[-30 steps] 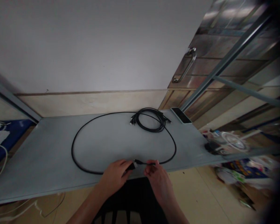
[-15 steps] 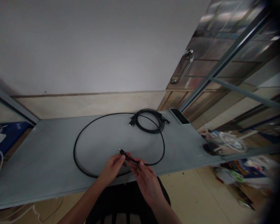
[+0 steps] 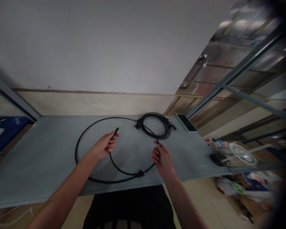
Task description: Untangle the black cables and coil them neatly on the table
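At nine o'clock on a dial set midway between the hands, with twelve toward the wall (image 3: 92,47), the head view showed the person's left hand (image 3: 105,147) with its fingers curled round a black cable (image 3: 107,182), a dark cable end (image 3: 117,130) poking out past the thumb toward one o'clock. At three o'clock the right hand (image 3: 163,159) grasped cable too, its fingers folded in around the strand; how firmly either hand gripped could not be told. The cable lay mostly on the grey table (image 3: 47,149), in a broad loop that swept out past nine and came back along the near edge toward six. Just short of six, a black plug (image 3: 140,173) with a bright tip rested where strands met, and which strand it belonged to was unclear. At two o'clock lay a coil (image 3: 168,128) of black cable, with a flat device (image 3: 187,123) just beyond it. The step in hand looked to be handling the cable at two spots at once, with the plug left untouched. The next move seemed to call for a light, even pull, since the right-hand strand ran close to the coil and could have dragged it or twisted the loop.
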Available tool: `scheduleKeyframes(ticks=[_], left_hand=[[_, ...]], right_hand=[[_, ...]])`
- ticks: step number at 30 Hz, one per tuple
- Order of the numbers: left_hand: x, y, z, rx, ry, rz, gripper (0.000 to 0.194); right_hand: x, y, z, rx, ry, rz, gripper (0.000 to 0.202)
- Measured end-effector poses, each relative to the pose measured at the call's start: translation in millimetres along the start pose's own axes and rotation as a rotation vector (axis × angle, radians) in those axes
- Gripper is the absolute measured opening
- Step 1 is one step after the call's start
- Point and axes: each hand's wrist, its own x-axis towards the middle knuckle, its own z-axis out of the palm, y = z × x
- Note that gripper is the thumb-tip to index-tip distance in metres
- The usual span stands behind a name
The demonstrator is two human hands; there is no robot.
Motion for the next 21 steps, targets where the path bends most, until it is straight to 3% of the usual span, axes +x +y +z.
scheduleKeyframes(ticks=[4, 7, 9, 10, 12, 14, 16, 21], left_hand=[[26, 29, -9.7, 0.302, -0.046, -0.006, 0.038], [41, 40, -12.2, 0.427, -0.104, 0.008, 0.045], [46, 41, -14.2, 0.502, -0.132, 0.019, 0.047], [47, 39, -15.6, 0.538, -0.138, 0.032, 0.048], [49, 33, -19.4, 0.601, -0.136, 0.088, 0.047], [49, 28, -24.2, 0.628, -0.103, 0.169, 0.045], [49, 27, -29.0, 0.613, -0.054, 0.237, 0.043], [49, 37, -38.1, 0.485, 0.018, 0.288, 0.044]], right_hand=[[57, -27, 20, -0.681, -0.026, -0.248, 0.034], [83, -31, 56, -1.039, -0.112, -0.624, 0.036], [88, -22, 83, -1.132, -0.311, -0.848, 0.048], [88, -15, 96, -1.156, -0.488, -0.894, 0.05], [89, 1, 114, -1.176, -0.789, -0.887, 0.04], [93, 13, 122, -1.199, -0.893, -0.856, 0.03], [103, 17, 118, -1.219, -0.776, -0.88, 0.026], [135, -6, 88, -1.132, -0.177, -1.033, 0.028]])
